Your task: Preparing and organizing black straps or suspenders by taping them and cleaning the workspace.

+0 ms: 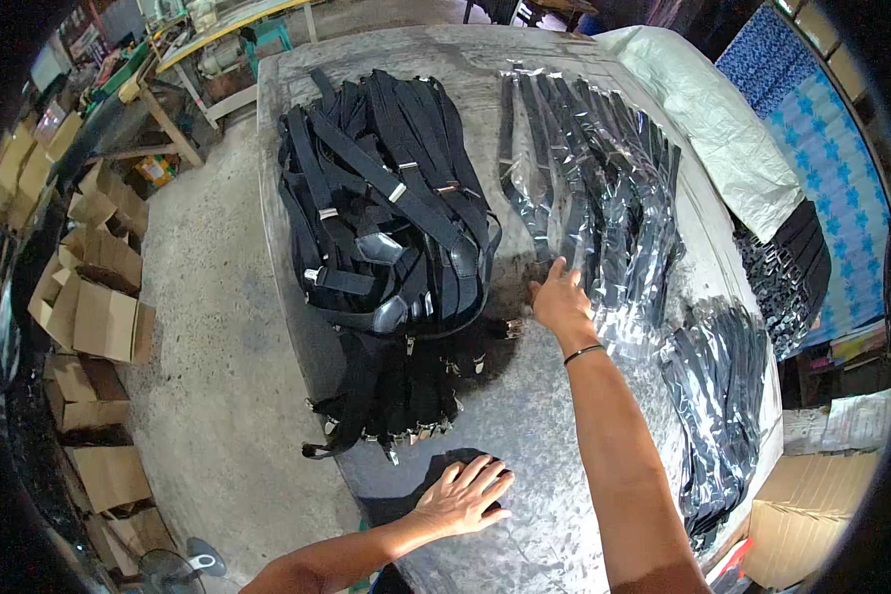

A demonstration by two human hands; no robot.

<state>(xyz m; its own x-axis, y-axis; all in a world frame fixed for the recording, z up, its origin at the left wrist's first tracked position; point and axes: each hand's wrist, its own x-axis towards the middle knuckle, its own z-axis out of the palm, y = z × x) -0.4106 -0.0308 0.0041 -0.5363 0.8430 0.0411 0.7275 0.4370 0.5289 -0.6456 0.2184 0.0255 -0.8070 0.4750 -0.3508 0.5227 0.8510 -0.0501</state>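
Note:
My left hand point(466, 496) rests palm down on the grey table point(534, 416), fingers spread and nothing in it. My right hand point(562, 301), with a thin dark band point(583, 354) on its wrist, reaches to the lower left end of a row of black suspenders in clear plastic sleeves point(624, 200). Its fingers are apart over the sleeve ends; whether they touch is unclear. To the left lies a large heap of unwrapped black elastic suspenders point(386, 208) with metal sliders and dark leather-like joining patches. Their metal clips point(423, 432) hang together at the near end.
Another bundle of sleeved suspenders point(720, 416) lies at the table's right edge. Beyond that edge are a white sack point(713, 126) and a stack of black straps with clips point(779, 275). Cardboard boxes point(104, 315) line the floor at left, near a fan point(167, 572). A workbench point(223, 30) stands behind.

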